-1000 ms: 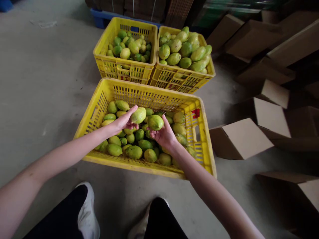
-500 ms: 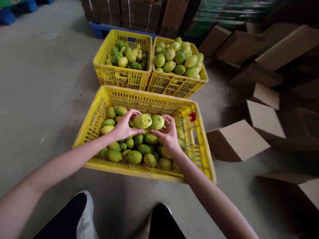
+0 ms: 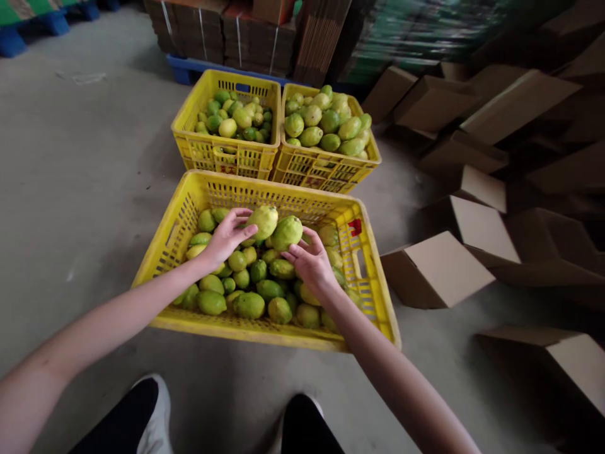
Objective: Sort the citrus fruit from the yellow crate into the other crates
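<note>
- What's the place like?
- A grey floor [image 3: 70, 221], with folded cardboard [image 3: 255, 44] bundled on a blue pallet [image 3: 182, 69] at the back and brown cardboard boxes [image 3: 449, 268] scattered along the right
- And on the floor in front of the person?
- A wide yellow crate [image 3: 265, 337], with green and yellow-green fruits [image 3: 249, 305] spread over its bottom. A red mark [image 3: 354, 227] shows on its right inner wall
- Anything behind it?
- Two more yellow crates side by side: the back left crate [image 3: 193, 151] has smaller fruits in it, and the back right crate [image 3: 326, 170] is heaped above its rim
- What is the left hand [image 3: 227, 238] doing?
- Grasping a pale yellow-green fruit [image 3: 263, 222], thumb on the near side, over the middle of the wide crate
- The right hand [image 3: 312, 258]?
- It grips a greener fruit [image 3: 287, 233] by its right side, the thumb low against it
- Do the two held fruits touch?
- They're right beside each other, the paler one slightly higher, but I can't tell whether they touch. Both are above the loose fruits, with a white shoe [image 3: 158, 419] showing below the crate
</note>
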Action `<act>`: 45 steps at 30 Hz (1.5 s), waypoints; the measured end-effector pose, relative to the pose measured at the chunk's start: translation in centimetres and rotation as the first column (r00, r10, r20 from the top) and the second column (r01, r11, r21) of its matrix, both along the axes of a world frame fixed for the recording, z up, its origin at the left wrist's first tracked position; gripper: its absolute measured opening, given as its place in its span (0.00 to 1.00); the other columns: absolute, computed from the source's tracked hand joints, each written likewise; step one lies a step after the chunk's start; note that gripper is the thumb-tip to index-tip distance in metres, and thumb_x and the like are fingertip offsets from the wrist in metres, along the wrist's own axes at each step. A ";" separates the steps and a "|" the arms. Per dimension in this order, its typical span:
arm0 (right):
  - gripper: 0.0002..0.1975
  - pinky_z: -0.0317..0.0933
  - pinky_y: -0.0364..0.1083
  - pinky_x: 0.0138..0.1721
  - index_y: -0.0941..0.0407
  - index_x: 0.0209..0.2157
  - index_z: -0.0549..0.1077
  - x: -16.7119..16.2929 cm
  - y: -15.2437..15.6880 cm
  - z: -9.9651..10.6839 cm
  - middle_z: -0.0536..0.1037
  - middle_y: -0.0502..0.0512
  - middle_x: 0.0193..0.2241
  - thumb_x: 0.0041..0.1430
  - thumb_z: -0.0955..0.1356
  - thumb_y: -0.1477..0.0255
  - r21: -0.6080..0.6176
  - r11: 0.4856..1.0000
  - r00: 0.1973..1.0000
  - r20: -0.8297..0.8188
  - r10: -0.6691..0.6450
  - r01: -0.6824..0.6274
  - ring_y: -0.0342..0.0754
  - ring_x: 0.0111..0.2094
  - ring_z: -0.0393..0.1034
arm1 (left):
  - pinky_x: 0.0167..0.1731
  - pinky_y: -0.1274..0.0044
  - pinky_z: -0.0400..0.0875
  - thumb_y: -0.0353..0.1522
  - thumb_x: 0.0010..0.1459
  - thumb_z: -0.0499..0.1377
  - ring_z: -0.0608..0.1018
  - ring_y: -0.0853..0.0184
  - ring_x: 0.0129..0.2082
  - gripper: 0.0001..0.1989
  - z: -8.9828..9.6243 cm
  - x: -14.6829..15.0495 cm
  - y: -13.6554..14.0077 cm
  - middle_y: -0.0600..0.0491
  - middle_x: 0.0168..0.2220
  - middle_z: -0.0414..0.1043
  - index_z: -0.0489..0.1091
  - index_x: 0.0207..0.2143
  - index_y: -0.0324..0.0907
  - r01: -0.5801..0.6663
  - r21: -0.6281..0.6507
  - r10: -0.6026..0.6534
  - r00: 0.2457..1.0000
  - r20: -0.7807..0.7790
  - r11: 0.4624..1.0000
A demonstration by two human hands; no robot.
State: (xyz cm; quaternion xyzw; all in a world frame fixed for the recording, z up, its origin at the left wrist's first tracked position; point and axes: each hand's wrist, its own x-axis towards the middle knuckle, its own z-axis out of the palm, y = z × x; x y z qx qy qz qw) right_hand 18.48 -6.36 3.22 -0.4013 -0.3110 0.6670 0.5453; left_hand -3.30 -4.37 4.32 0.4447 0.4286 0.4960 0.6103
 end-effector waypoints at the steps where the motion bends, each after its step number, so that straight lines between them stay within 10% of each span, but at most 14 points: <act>1: 0.25 0.74 0.43 0.36 0.46 0.40 0.76 0.1 0.0 0.0 0.83 0.43 0.35 0.38 0.82 0.71 -0.008 1.000 1.000 -0.008 0.008 -0.008 0.43 0.33 0.78 | 0.48 0.69 0.76 0.47 0.50 0.71 0.79 0.61 0.46 0.29 0.0 0.1 -0.1 0.49 0.46 0.75 0.69 0.48 0.44 -0.005 -0.031 0.006 1.000 0.027 0.999; 15: 0.21 0.72 0.45 0.27 0.55 0.35 0.79 -0.4 -0.5 0.4 0.83 0.52 0.30 0.45 0.80 0.55 -0.031 0.960 0.960 0.028 0.279 -0.278 0.51 0.31 0.80 | 0.57 0.63 0.72 0.35 0.43 0.75 0.78 0.54 0.53 0.27 0.2 0.5 -0.8 0.48 0.48 0.79 0.72 0.46 0.42 0.181 -0.141 -0.185 0.983 -0.017 0.973; 29: 0.25 0.72 0.49 0.38 0.50 0.35 0.74 0.1 0.3 -0.9 0.83 0.50 0.33 0.38 0.82 0.59 -0.123 0.989 0.997 -0.010 0.078 -0.078 0.53 0.40 0.79 | 0.56 0.68 0.69 0.37 0.38 0.77 0.77 0.56 0.52 0.32 0.4 0.2 -0.1 0.46 0.48 0.79 0.75 0.47 0.39 0.022 -0.127 -0.023 1.000 -0.008 0.992; 39: 0.21 0.75 0.50 0.36 0.50 0.36 0.74 1.2 0.4 1.1 0.83 0.50 0.33 0.40 0.81 0.64 -0.077 0.985 0.984 -0.102 0.144 -0.153 0.55 0.42 0.79 | 0.55 0.63 0.73 0.42 0.47 0.74 0.81 0.59 0.47 0.26 0.2 -0.2 0.1 0.49 0.42 0.80 0.73 0.46 0.43 0.178 -0.223 -0.101 0.943 0.316 0.959; 45: 0.25 0.75 0.48 0.36 0.49 0.38 0.69 0.3 -0.3 1.4 0.80 0.45 0.34 0.40 0.81 0.69 0.059 0.998 0.992 0.126 0.006 -0.014 0.49 0.36 0.77 | 0.56 0.63 0.72 0.35 0.40 0.77 0.78 0.57 0.51 0.30 0.7 0.0 -0.2 0.48 0.50 0.75 0.72 0.46 0.42 0.174 -0.041 -0.170 0.981 0.089 0.984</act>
